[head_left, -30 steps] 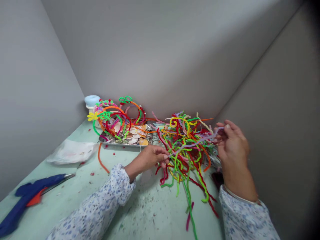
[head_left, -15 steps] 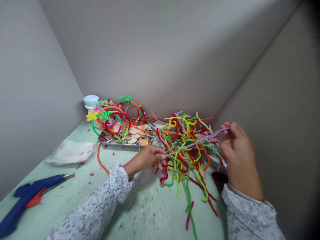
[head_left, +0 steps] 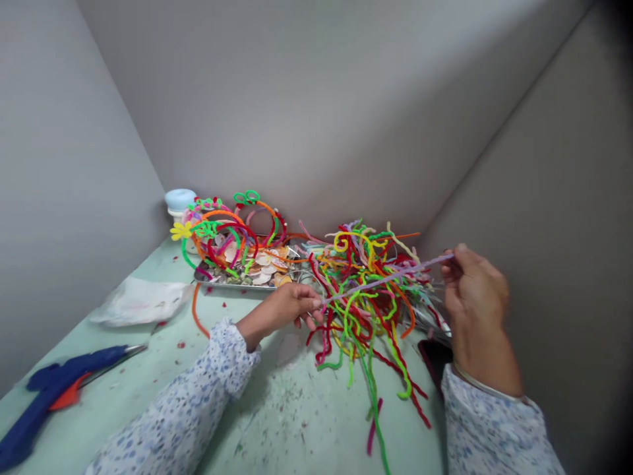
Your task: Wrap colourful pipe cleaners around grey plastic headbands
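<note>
A light purple pipe cleaner (head_left: pixel 386 280) is stretched in the air between both hands, slanting up to the right. My left hand (head_left: pixel 291 307) pinches its lower end between thumb and fingers, just left of the tangled pile. At the upper end, my right hand (head_left: pixel 472 284) grips it with thumb and forefinger, right of the pile. Beneath the strand lies a heap of red, green, yellow and orange pipe cleaners (head_left: pixel 366 316), some trailing toward the front of the table.
Bent pipe-cleaner hoops (head_left: pixel 225 231) rest on a metal tray (head_left: pixel 237 287) of shells and stones. A blue glue gun (head_left: pixel 64 379) and a clear plastic bag (head_left: pixel 143 302) lie at left. Behind stands a blue-lidded container (head_left: pixel 180 199). A dark object (head_left: pixel 435 359) is near my right wrist.
My left hand has shifted slightly left and up, and my right hand slightly right. The purple pipe cleaner now looks straighter and tauter between them.
</note>
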The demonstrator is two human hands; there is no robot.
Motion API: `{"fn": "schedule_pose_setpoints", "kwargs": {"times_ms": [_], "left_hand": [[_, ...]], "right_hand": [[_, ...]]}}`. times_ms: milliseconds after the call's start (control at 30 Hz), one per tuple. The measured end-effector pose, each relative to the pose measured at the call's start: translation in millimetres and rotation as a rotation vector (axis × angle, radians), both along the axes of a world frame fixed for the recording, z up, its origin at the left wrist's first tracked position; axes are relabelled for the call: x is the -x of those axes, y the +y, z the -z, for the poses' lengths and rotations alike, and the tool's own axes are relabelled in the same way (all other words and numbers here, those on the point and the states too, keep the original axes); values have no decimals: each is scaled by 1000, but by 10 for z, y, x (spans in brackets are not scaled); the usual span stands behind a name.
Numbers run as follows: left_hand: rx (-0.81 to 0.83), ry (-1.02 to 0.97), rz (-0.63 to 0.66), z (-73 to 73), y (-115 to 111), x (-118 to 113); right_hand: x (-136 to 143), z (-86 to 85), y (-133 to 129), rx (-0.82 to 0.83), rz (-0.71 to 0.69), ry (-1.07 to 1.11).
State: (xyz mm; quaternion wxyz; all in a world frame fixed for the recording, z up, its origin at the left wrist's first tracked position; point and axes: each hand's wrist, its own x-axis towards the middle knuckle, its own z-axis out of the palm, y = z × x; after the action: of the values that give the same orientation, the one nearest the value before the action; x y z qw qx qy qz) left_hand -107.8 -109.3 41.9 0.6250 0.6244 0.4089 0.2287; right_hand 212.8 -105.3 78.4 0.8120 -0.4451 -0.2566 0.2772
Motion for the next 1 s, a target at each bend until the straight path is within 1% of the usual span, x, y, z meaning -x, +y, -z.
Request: {"fn": "schedule_pose_setpoints", "kwargs": {"times_ms": [33,100,167,267,433,533,600,667,733,767,800,833,867,900,933,967,1000], "left_hand": [[-17,-4,1,-3,1,0],[-59,-10,-2,-5,2,-3],[-95,-7,-10,-7,-2,-8],[-125,1,-15,-21,-14,-12],[-107,-3,14,-81,-39,-10],[-37,-30,7,-106,-36,-9],[-5,-65,-37,-113,-30,-11],[8,-123,-97,-121,-33,-21],[17,-190,-147,-139,-51,-43],[24,-222,-161,-152,-66,-59],[30,-250,-166,-167,-84,-76],[37,-273,-165,-183,-103,-95],[42,-288,-158,-196,-124,-114],[45,-295,-149,-207,-144,-133],[49,-295,-136,-214,-163,-151],[53,-294,-120,-216,-180,-168],[58,-293,-100,-214,-195,-184]], "right_hand": [[30,-33,-13,-10,101,5],[98,-100,-38,-29,230,-20],[147,-143,-50,-58,300,-68],[165,-143,-41,-81,337,-97],[122,-70,-10,-67,309,-13],[84,-49,-15,-11,203,31],[73,-52,-28,39,128,-2],[99,-65,-47,47,131,-73],[186,-82,-75,44,136,-155],[256,-88,-91,78,66,-201],[342,-92,-109,146,-96,-255],[441,-93,-126,238,-307,-292],[546,-91,-141,321,-494,-287],[652,-87,-154,370,-646,-266],[751,-82,-163,390,-749,-246],[835,-77,-167,382,-798,-221],[901,-73,-167,358,-817,-203]]}}
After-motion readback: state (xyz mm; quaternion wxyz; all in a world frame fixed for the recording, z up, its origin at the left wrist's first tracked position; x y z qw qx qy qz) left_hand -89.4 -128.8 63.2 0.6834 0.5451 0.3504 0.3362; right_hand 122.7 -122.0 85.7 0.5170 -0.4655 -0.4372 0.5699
